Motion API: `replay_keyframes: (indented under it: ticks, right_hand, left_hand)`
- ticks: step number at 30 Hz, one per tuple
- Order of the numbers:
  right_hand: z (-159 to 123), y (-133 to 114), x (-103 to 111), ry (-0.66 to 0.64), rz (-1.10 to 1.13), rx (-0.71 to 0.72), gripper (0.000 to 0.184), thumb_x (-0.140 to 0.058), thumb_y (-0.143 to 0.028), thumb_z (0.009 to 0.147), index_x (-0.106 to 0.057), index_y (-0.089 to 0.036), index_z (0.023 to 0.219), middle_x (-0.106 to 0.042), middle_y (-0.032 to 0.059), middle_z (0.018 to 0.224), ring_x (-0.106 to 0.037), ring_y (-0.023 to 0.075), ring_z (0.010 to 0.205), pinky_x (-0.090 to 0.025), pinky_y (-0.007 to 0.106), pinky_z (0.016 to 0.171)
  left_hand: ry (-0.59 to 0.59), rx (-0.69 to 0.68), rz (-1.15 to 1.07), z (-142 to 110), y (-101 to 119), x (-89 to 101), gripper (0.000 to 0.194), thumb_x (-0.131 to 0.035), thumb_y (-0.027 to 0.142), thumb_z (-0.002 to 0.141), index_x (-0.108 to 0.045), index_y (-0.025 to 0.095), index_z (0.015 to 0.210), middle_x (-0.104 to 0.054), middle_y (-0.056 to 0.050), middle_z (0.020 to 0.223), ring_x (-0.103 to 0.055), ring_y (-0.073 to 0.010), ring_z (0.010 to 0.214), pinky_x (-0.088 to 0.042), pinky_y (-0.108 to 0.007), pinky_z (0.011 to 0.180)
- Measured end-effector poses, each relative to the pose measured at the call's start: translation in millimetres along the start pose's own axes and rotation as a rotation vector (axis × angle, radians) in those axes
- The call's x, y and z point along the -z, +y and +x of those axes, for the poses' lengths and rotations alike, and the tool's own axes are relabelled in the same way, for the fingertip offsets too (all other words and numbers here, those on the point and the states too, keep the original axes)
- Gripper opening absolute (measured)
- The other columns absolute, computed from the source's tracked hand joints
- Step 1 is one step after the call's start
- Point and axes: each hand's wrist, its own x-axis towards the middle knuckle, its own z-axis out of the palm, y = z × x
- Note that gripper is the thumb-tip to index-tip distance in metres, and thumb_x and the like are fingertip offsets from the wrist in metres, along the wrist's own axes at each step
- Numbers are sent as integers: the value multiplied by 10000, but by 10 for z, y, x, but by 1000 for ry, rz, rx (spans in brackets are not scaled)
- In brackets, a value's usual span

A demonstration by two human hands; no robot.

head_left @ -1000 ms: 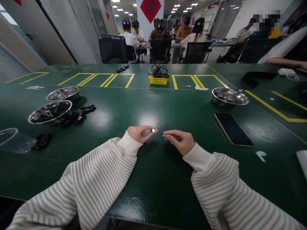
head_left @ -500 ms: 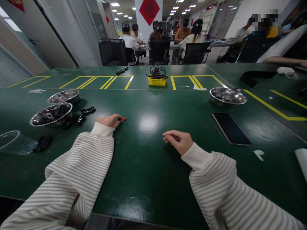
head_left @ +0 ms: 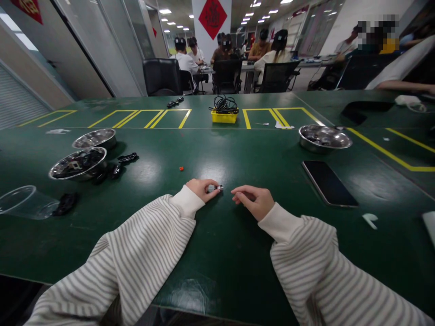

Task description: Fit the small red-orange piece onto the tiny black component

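Red bit (head_left: 181, 168): now sitting by itself on the green table (head_left: 238, 262); half a second ago it was at the left hand's fingertips.
Left hand (head_left: 200, 189): back near the middle, pinching a small pale-and-dark part (head_left: 220, 187) just beside the other hand.
Right hand (head_left: 257, 198): hasn't really budged, fingers curled, can't tell if they're pinching anything tiny.
Work so far: looks like red's set aside, so it's down to the small part.

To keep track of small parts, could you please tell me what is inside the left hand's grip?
The left hand pinches a small light and dark part; one end shows beyond the fingertips, but what they cover cannot be seen.
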Motion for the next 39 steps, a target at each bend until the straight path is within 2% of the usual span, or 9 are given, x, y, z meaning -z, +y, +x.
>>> replay_keyframes:
  ticks: [4,10,16,19,22,25,28,35,39]
  right_hand:
    - [-6,1,3,-5,-1,-1,177,-476,-226,742,-616,-138,805,-646,47,656,-607,127,552,-498,236,532]
    - [-9,19,11,-16,35,25,174,-472,-230,745,-612,-145,805,-637,39,635,-599,122,533,-502,245,525]
    - [-13,36,12,-51,48,18,189,-475,-231,745,-612,-122,816,-634,54,644,-599,127,536,-499,253,531]
    - [-9,46,7,-66,72,-3,191,-481,-245,745,-613,-123,810,-630,50,638,-594,122,533,-493,250,535]
    - [0,43,-16,-96,149,-53,220,-478,-286,752,-608,-128,834,-628,49,668,-589,118,554,-476,231,501]
    - [9,18,-58,-192,334,-112,276,-476,-334,754,-587,-126,897,-626,57,720,-581,110,557,-453,212,455]
    - [13,-12,-95,-283,545,-141,264,-522,-345,721,-589,-130,858,-623,41,694,-574,96,525,-446,203,445]
    - [25,-46,-90,-148,565,-234,208,-647,-316,589,-605,-148,705,-600,-6,552,-544,84,448,-407,182,381]
    - [12,-9,-79,-73,417,-191,202,-643,-302,598,-612,-150,727,-617,8,586,-560,102,469,-442,208,414]
  left_hand:
    - [-25,57,40,-15,43,40,412,-473,533,655,-617,220,880,-471,38,458,-394,-70,399,-231,-187,428]
    - [144,375,242,89,-548,297,451,-442,513,687,-555,224,1014,-568,-9,610,-495,-125,511,-278,-210,469]
    - [50,437,269,192,-857,378,350,-462,471,692,-627,241,898,-573,-19,642,-495,-138,547,-281,-221,467]
    - [143,353,182,147,-739,326,316,-500,440,681,-643,208,842,-503,8,531,-433,-93,468,-275,-201,456]
    - [270,118,-52,30,-438,224,323,-519,431,679,-638,162,814,-335,62,394,-303,-48,373,-257,-171,419]
    - [266,-194,-289,-115,-49,124,328,-514,418,698,-636,140,822,-208,93,351,-198,-33,336,-217,-155,369]
    - [237,-381,-404,-215,236,73,296,-498,367,734,-638,137,858,-214,94,347,-184,-25,328,-205,-144,346]
    - [224,-412,-411,-233,265,44,299,-499,357,740,-641,140,889,-246,85,352,-200,-27,338,-222,-146,356]
    - [148,-250,-345,-176,173,35,428,-505,426,712,-573,144,1027,-220,98,365,-202,-31,339,-230,-152,376]
